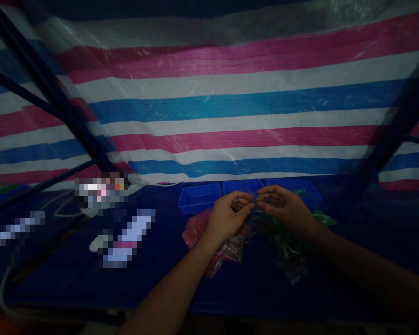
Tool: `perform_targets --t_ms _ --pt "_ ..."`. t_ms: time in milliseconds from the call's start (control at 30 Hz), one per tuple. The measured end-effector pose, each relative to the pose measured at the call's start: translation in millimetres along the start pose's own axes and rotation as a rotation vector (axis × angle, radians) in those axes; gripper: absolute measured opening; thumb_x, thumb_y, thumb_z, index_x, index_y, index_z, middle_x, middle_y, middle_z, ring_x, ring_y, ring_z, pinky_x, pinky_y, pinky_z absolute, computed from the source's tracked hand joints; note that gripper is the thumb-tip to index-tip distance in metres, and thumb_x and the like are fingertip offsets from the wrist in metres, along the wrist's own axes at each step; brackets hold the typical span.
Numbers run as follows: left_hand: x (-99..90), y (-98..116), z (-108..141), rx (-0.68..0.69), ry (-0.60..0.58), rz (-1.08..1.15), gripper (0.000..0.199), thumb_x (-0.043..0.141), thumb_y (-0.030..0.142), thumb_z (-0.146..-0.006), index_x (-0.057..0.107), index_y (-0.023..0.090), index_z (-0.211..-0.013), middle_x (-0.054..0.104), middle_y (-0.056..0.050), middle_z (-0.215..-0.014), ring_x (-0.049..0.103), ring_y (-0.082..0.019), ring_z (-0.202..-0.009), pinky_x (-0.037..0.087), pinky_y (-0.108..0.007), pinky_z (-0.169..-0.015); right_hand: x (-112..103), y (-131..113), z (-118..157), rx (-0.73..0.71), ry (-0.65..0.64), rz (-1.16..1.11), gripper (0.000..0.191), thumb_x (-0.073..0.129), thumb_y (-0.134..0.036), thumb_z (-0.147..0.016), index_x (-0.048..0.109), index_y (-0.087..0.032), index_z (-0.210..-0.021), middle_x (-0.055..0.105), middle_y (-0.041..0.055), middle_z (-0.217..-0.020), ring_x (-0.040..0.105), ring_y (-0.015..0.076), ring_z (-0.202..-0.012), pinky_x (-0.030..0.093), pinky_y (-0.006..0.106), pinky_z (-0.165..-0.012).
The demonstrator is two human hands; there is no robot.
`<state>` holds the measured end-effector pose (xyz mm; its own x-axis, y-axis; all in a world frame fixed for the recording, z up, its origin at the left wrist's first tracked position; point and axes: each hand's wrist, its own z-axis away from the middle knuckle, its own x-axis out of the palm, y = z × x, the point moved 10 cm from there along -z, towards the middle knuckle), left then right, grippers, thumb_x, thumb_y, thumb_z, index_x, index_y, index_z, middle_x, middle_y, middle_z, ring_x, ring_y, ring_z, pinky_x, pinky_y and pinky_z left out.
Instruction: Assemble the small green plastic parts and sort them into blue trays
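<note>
My left hand and my right hand meet above the blue table, fingertips pinched close together. Between them hangs a small clear plastic bag, dim and partly hidden by the fingers. Beneath my left hand lies a pile of red plastic packets, some of it covered by the wrist. Green and clear packets are spread under my right hand and forearm. Just behind the hands stand blue trays: a left one, a middle one and a right one with something greenish inside.
On the left are a white oval object, a blurred-out strip, a white power strip and cables. A striped tarp hangs behind the table, between dark blue frame posts.
</note>
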<state>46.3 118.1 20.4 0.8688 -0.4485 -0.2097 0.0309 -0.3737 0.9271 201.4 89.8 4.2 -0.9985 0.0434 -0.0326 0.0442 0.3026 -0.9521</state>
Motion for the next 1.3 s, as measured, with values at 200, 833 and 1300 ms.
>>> perform_targets --t_ms 200,833,1300 --pt "1.3 2.6 0.8 0.019 -0.026 -0.015 0.025 0.074 0.033 -0.090 0.073 0.016 -0.109 0.077 -0.010 -0.105 0.073 -0.021 -0.095 0.057 -0.035 -0.089 1.8 -3.1 1.7 0.019 0.001 0.013 0.040 0.086 -0.043 -0.078 0.068 -0.023 -0.108 0.077 0.0071 -0.100 0.074 0.0224 -0.094 0.059 0.040 -0.090" --pt "-0.8 3.1 -1.5 0.044 -0.009 -0.050 0.027 0.068 0.040 -0.095 0.075 0.017 -0.107 0.077 -0.009 -0.100 0.071 -0.021 -0.091 0.055 -0.033 -0.086 -12.1 -1.5 1.4 0.043 0.134 -0.042 0.040 0.091 -0.047 -0.071 0.073 -0.021 -0.095 0.079 0.0057 -0.087 0.074 0.0219 -0.083 0.060 0.038 -0.082" --pt "-2.3 -2.7 -1.3 0.022 -0.008 -0.024 0.035 0.076 0.033 -0.089 0.071 0.020 -0.122 0.077 -0.010 -0.109 0.073 -0.022 -0.098 0.058 -0.035 -0.086 -5.5 7.2 2.9 0.085 0.052 0.007 0.034 0.089 -0.049 -0.073 0.078 -0.024 -0.094 0.082 0.0064 -0.097 0.077 0.0257 -0.093 0.060 0.040 -0.088"
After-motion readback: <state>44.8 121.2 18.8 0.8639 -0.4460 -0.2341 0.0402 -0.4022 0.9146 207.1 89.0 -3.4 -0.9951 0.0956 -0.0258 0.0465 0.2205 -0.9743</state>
